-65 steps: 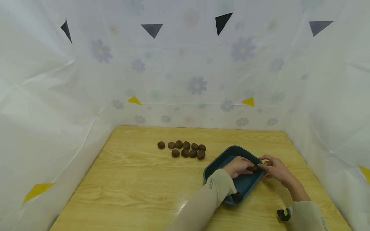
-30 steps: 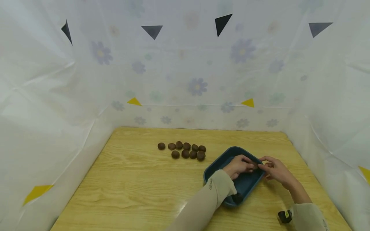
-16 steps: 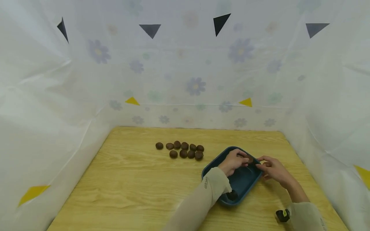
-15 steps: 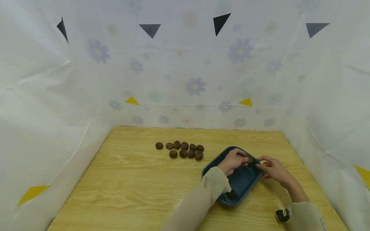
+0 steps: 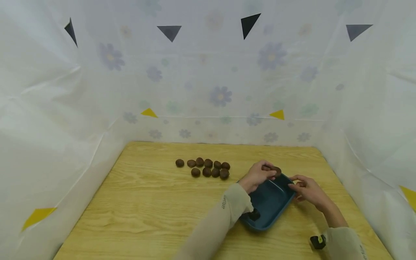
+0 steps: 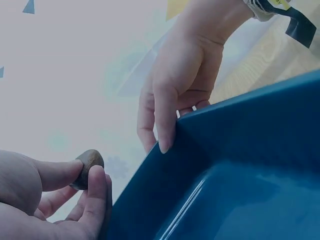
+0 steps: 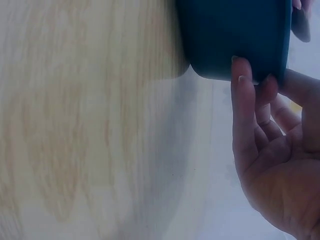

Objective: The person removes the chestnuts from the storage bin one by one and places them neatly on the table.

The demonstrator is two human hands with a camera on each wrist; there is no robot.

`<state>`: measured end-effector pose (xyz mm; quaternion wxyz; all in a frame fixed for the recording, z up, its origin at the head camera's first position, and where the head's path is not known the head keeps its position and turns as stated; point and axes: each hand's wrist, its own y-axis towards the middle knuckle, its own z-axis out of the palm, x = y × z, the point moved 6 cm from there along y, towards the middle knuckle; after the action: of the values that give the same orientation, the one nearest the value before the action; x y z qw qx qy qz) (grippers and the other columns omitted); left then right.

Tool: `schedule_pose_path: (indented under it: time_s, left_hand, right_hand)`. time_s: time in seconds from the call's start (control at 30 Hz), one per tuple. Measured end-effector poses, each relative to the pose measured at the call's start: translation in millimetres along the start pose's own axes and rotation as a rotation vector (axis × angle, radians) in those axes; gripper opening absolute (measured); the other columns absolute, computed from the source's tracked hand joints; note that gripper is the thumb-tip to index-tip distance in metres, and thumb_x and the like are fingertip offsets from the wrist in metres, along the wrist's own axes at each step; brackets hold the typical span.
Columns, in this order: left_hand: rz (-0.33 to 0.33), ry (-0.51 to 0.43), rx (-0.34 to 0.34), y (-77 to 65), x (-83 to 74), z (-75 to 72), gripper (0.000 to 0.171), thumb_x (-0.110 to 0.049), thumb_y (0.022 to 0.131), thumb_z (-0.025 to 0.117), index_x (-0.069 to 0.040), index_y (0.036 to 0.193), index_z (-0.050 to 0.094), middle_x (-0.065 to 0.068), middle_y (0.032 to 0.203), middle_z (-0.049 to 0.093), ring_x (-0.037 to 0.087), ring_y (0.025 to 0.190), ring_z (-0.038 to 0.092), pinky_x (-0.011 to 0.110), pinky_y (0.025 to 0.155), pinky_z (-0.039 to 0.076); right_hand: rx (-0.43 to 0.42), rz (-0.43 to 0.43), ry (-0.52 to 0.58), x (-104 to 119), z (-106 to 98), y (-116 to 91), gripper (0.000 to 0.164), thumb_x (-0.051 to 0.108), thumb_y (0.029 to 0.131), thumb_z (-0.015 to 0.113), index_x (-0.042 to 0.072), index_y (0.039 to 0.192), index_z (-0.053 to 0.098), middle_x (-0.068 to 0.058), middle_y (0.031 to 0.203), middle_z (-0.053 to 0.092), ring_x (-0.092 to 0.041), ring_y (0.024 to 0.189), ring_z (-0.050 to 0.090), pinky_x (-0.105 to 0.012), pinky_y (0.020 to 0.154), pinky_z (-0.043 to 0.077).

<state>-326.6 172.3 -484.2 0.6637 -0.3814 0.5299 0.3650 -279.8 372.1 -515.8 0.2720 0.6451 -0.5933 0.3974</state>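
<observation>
My left hand [image 5: 258, 176] pinches a brown chestnut [image 5: 277, 171] between thumb and fingertips, at the far rim of a deep blue rectangular tray [image 5: 272, 202]. In the left wrist view the chestnut [image 6: 91, 167] shows rounded and brown, just outside the tray wall. My right hand [image 5: 310, 191] holds the tray's right corner, its thumb over the rim and its fingers against the outside wall. From the right wrist view, several fingers of this hand [image 7: 280, 160] touch the tray's outer side [image 7: 235, 40].
Several more chestnuts [image 5: 207, 172] lie in two loose rows on the wooden table [image 5: 139, 202], left of the tray. A white flowered sheet [image 5: 221, 72] encloses the back and sides. Black wrist-camera pieces [image 5: 317, 242] sit by the sleeves.
My left hand has lifted the chestnut from inside the tray, near the right corner, up and leftward to the far rim. The right hand keeps its place on the corner.
</observation>
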Motion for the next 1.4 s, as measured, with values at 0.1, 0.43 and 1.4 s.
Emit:
schedule_pose_path:
  time_s: [0.1,0.43,1.4]
  left_hand:
    - [0.023,0.017,0.016,-4.3,-7.1,-7.4,0.015,-0.004,0.101,0.066,-0.008,0.116,0.066,0.007,0.100,0.064,0.038,0.103,0.072,0.051,0.102,0.057]
    - [0.090,0.087,0.041,-20.4,-26.1,-62.1,0.024,-0.012,0.104,0.064,-0.013,0.128,0.063,0.010,0.122,0.060,0.040,0.116,0.067,0.047,0.104,0.057]
    - [0.121,0.152,-0.247,-89.8,-14.0,-236.3,0.038,-0.016,0.107,0.060,-0.005,0.142,0.052,0.016,0.135,0.053,0.038,0.124,0.059,0.058,0.113,0.048]
  right_hand:
    - [-0.006,-0.007,-0.004,0.1,-1.2,0.3,0.051,0.029,0.107,0.060,-0.005,0.144,0.050,-0.015,0.091,0.070,-0.027,0.077,0.071,-0.038,0.071,0.064]
    - [0.016,-0.039,0.014,-3.2,2.3,-3.0,0.051,0.026,0.108,0.058,-0.009,0.145,0.046,-0.017,0.095,0.068,-0.029,0.076,0.071,-0.038,0.071,0.065]
    - [-0.025,-0.035,-0.039,-4.1,-2.5,0.3,0.052,0.026,0.106,0.063,-0.006,0.146,0.050,-0.017,0.097,0.067,-0.026,0.077,0.071,-0.038,0.072,0.065]
